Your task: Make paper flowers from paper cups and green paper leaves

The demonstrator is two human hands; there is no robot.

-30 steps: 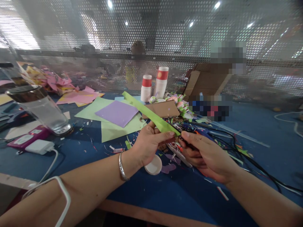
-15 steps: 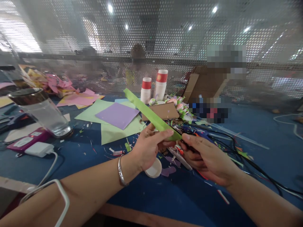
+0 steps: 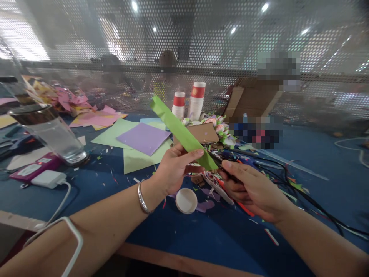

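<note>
My left hand pinches a folded strip of green paper near its lower end; the strip slants up and away to the left. In my right hand is a pair of dark scissors, mostly covered by the fingers, with the blades at the strip's lower right end. Below my left hand a round white paper cup shows its open top. Purple paper scraps lie beside it.
Left stand a water glass and a white charger plug, its cable crossing my left forearm. Purple paper lies on green sheets. Behind are stacked paper cups, a cardboard piece and mesh. Black cables run right.
The green strip has turned so more of its face shows, and its lower end sits a little farther left. My left hand has shifted slightly left and up, uncovering more of the cup.
</note>
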